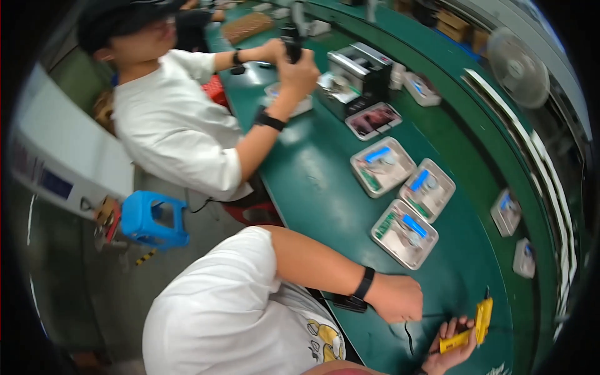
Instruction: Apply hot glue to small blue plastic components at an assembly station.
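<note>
My left hand [395, 297], with a black band on its wrist, is a closed fist just above the green table. A thin black cord [409, 339] comes out beneath its fingers; the grip itself is hidden. To the right, my right hand [451, 345] is turned palm up and wrapped around a yellow pistol-shaped tool [482, 320]. The tool's thin dark tip points away from me. Beyond my left hand stands a metal tray [382, 242], holding a green circuit board [386, 223], a blue strip [414, 226] and a pale round part.
Two similar trays [431, 209] [359, 175] stand farther off, near a phone-like screen [374, 120] and a black and silver machine [361, 70]. Smaller trays [505, 215] line the right side. At the left, a co-worker [169, 119] holds a black tool [291, 44]. A blue stool [153, 219] stands on the floor.
</note>
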Available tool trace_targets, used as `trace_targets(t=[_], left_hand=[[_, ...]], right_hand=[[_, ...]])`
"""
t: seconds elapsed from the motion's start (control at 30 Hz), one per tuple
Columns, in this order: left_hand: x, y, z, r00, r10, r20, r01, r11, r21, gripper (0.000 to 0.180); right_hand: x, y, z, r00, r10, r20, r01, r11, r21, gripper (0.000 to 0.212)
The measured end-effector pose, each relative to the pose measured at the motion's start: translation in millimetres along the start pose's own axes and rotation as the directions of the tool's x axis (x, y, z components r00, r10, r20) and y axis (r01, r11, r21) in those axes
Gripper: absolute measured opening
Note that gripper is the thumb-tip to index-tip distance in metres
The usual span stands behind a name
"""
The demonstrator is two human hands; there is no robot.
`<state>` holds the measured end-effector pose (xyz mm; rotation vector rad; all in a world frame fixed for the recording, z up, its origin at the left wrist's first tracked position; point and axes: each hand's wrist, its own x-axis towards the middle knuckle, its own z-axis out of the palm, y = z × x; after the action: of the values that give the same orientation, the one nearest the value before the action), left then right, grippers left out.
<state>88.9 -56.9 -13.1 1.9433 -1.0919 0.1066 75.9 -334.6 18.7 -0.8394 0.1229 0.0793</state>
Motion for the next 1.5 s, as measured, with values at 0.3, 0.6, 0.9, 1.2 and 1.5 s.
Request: trace_targets(t=[0.3,0.6,0.9,1.2,1.5], left_hand=[[-1.2,4.0,-2.2,0.996,-0.06,0.069,0.058,0.998,0.033,0.011],[1.0,4.7,-8.0,0.995,-0.077,0.07,0.077,0.997,0.002,0.01],[1.9,4.5,-8.8,0.991,-0.093,0.092,0.095,0.995,-0.011,0.011],[2.9,3.9,-10.8,0.994,-0.074,0.085,0.074,0.997,0.004,0.012],[1.3,6.3,-11.2,0.993,-0.1,0.055,0.099,0.995,0.009,0.011]], right_hand=[[-0.6,-6.9,5.0,0.98,0.09,0.179,-0.109,0.989,0.095,0.035],[-3.3,-7.7,11.8,0.991,0.103,0.091,-0.111,0.989,0.097,0.035],[-4.6,-5.4,18.9,0.994,0.102,0.044,-0.106,0.989,0.1,0.032],[-3.2,-7.3,19.3,0.994,0.103,0.019,-0.105,0.991,0.089,0.031],[-4.8,-6.0,30.3,0.991,0.105,-0.089,-0.1,0.993,0.061,0.031]])
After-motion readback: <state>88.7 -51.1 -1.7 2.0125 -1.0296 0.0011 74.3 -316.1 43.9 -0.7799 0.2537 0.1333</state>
